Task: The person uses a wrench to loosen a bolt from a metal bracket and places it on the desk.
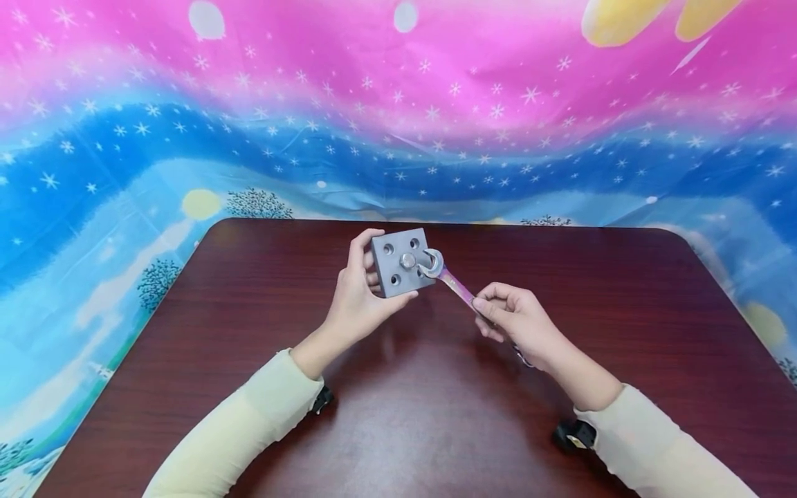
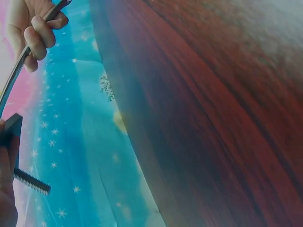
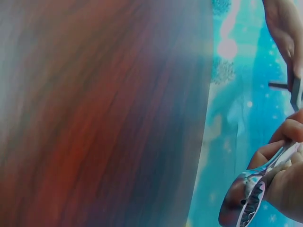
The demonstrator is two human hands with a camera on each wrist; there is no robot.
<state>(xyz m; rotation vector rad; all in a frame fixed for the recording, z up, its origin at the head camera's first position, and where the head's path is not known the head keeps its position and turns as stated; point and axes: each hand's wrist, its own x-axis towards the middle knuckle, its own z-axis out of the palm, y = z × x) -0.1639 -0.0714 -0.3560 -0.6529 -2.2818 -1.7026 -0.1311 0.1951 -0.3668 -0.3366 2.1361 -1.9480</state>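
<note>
My left hand [image 1: 356,294] grips a square grey metal block [image 1: 387,266] by its edges, thumb along the bottom, above the table. Four holes sit near the block's corners, and a round bolt head [image 1: 407,261] stands at its middle. Out of the block's back runs the threaded bolt shank [image 2: 32,181], seen in the left wrist view. In my right hand [image 1: 519,321] is a combination wrench [image 1: 459,287], pinched along its handle. Its open jaw lies beside the bolt head, over the block's right edge. The wrench's toothed ring end [image 3: 244,201] sticks out behind the right hand.
A dark reddish wooden table [image 1: 249,277] spreads below both hands. Behind it hangs a pink and blue cloth [image 1: 373,131] with snowflakes, reaching round the left and right sides. Black wrist cameras [image 1: 575,434] are strapped at both sleeves.
</note>
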